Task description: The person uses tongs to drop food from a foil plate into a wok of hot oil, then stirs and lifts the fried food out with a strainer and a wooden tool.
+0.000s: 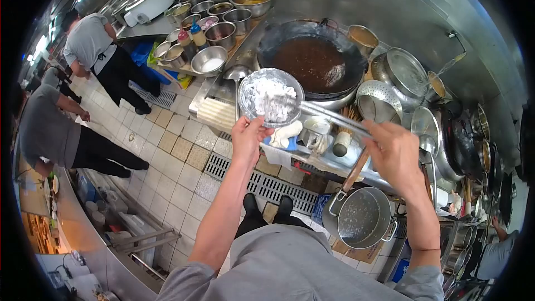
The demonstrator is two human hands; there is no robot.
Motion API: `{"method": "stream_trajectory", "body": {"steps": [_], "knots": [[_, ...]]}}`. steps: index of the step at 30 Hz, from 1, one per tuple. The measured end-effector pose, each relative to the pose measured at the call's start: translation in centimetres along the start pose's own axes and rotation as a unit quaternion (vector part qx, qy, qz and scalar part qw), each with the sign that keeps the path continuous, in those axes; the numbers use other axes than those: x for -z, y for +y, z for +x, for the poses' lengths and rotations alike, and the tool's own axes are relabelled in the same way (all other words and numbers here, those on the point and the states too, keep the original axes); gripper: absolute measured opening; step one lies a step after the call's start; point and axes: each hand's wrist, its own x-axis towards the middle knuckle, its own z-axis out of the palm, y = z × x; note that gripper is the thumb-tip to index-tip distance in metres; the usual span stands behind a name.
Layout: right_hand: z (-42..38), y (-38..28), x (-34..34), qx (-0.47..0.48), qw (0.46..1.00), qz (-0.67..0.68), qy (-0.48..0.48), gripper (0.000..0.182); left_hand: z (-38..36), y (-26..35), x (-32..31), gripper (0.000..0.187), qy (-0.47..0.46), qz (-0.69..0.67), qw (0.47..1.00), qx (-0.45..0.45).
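My left hand (249, 134) grips the near rim of a metal bowl (243, 100), its fingers closed on the edge. Inside the bowl lie lumpy pieces coated in white powder (270, 96). My right hand (394, 155) is closed around long metal tongs (334, 116), whose tips reach into the white pieces and look blurred. Just behind the bowl sits a large wok (267, 44) with dark brown liquid (309, 58) in it. A ladle (238, 72) rests to the left of the bowl, and a white cloth (287, 134) lies below it.
Metal containers and a bowl of white powder (212, 62) crowd the counter at left. Perforated strainers (380, 95) stand right of the wok. A pot of cloudy liquid (359, 217) is low at right. Two people (53, 128) are at left, with others farther off.
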Motion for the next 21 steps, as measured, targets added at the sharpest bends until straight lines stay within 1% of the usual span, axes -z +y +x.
{"method": "stream_trajectory", "body": {"steps": [1, 3, 5, 7, 8, 9, 11, 12, 15, 16, 17, 19, 21], "knots": [[0.7, 0.4, 0.6, -0.003, 1.000, -0.007, 0.004, 0.022, 1.4, 0.1, -0.5, 0.005, -0.005, -0.008, 1.000, 0.009], [2.5, 1.2, 1.9, -0.019, 0.998, -0.048, 0.048, 0.021, 3.7, 0.3, -2.0, 0.005, -0.014, -0.027, 0.999, 0.013], [4.2, 2.2, 3.0, -0.027, 0.995, -0.069, 0.059, 0.022, 5.6, 0.8, -3.3, 0.005, -0.025, -0.049, 0.998, 0.027], [6.2, 3.0, 3.8, -0.026, 0.990, -0.083, 0.113, 0.024, 7.7, 0.9, -4.2, 0.006, -0.037, -0.062, 0.997, 0.028], [7.3, 2.8, 4.5, -0.060, 0.989, -0.087, 0.103, 0.025, 8.7, 1.0, -4.6, 0.006, -0.036, -0.062, 0.997, 0.034], [8.3, 3.2, 4.8, -0.059, 0.988, -0.090, 0.109, 0.025, 9.4, 1.3, -4.9, 0.007, -0.033, -0.062, 0.997, 0.041], [10.1, 4.1, 5.2, -0.047, 0.981, -0.099, 0.162, 0.024, 10.7, 1.8, -5.4, 0.009, -0.033, -0.052, 0.998, 0.032], [11.1, 3.8, 5.9, -0.087, 0.982, -0.092, 0.140, 0.023, 11.2, 2.2, -5.5, 0.009, -0.028, -0.042, 0.998, 0.031], [13.5, 4.2, 5.9, -0.105, 0.975, -0.096, 0.168, 0.024, 12.5, 2.8, -5.3, 0.011, -0.009, -0.025, 0.999, 0.034], [14.3, 4.7, 5.8, -0.128, 0.973, -0.095, 0.166, 0.026, 12.9, 3.0, -4.9, 0.011, -0.006, -0.015, 0.999, 0.032], [15.0, 4.8, 5.7, -0.126, 0.973, -0.093, 0.167, 0.026, 13.2, 3.1, -4.6, 0.012, -0.003, -0.004, 1.000, 0.029], [16.1, 4.9, 5.6, -0.165, 0.969, -0.090, 0.161, 0.028, 13.8, 3.4, -3.7, 0.013, 0.003, 0.005, 1.000, 0.022], [17.2, 5.5, 5.5, -0.167, 0.967, -0.088, 0.168, 0.028, 14.5, 3.7, -2.8, 0.013, 0.005, 0.021, 1.000, 0.023]]}}
